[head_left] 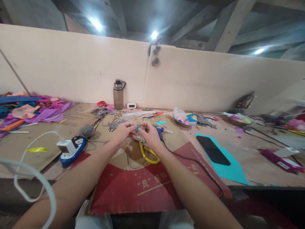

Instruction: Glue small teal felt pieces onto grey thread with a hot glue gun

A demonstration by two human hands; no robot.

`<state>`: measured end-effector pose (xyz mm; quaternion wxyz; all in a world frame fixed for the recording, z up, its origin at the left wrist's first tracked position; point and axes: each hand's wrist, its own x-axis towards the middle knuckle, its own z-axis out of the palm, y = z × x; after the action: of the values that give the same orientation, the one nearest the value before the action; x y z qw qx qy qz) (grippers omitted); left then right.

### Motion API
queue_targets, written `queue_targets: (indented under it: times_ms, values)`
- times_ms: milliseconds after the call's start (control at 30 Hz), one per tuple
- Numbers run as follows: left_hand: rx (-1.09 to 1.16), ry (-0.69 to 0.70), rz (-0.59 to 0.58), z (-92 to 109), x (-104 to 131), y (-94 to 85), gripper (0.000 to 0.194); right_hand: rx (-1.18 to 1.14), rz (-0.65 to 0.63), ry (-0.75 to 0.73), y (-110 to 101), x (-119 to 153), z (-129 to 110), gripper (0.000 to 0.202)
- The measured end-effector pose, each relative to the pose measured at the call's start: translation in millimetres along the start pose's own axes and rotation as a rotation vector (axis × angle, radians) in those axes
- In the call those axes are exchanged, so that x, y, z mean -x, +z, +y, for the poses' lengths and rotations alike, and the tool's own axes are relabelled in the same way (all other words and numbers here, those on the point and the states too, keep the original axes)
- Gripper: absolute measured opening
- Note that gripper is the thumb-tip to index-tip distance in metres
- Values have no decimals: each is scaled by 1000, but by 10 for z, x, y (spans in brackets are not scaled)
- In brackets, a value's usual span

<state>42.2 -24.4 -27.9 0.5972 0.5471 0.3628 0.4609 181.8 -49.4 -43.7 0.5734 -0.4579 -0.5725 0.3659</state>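
Note:
Over the middle of the table, my left hand (124,131) and my right hand (150,134) meet with fingertips pinched around a small teal piece (137,128). Its exact kind is too small to tell, and fingers cover part of it. Just below the hands lie scissors with yellow handles (152,158), their blades partly hidden. Behind my right hand a blue tool, looking like a glue gun (159,129), shows in part, with a black cord (188,157) running toward the front right. Small turquoise scraps (161,122) lie beyond it. Underneath is a red and tan cardboard sheet (124,190).
A blue power strip (73,156) with a white plug and grey yarn (86,131) are at left. Colourful scraps (35,109) pile at far left. A bottle (118,95) stands by the partition. A black phone (213,150) rests on turquoise sheet (235,173) at right.

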Motion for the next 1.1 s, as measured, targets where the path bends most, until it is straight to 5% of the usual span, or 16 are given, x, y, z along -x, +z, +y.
queue_targets:
  times_ms: [267, 433, 567, 700, 833, 933, 1100]
  values:
    - [-40, 97, 216, 17, -69, -118, 26, 1, -73, 24, 1, 21, 38, 29]
    - [-246, 227, 297, 3, -102, -211, 26, 189, -96, -78, -19, -8, 80, 23]
    - [-171, 207, 301, -15, -147, -276, 29, 399, -204, -146, -105, -51, 58, 24]
    - [-36, 169, 274, -41, -199, -320, 30, 614, 34, -158, -362, -166, 59, 25]
    - [6, 145, 263, -45, -206, -338, 30, 969, 259, 114, -663, -250, 171, 33]
    - [-33, 132, 289, -28, -187, -341, 31, 1113, 219, 291, -757, -251, 308, 45]
    - [-110, 165, 307, 6, -151, -322, 32, 971, 169, 225, -691, -224, 471, 30]
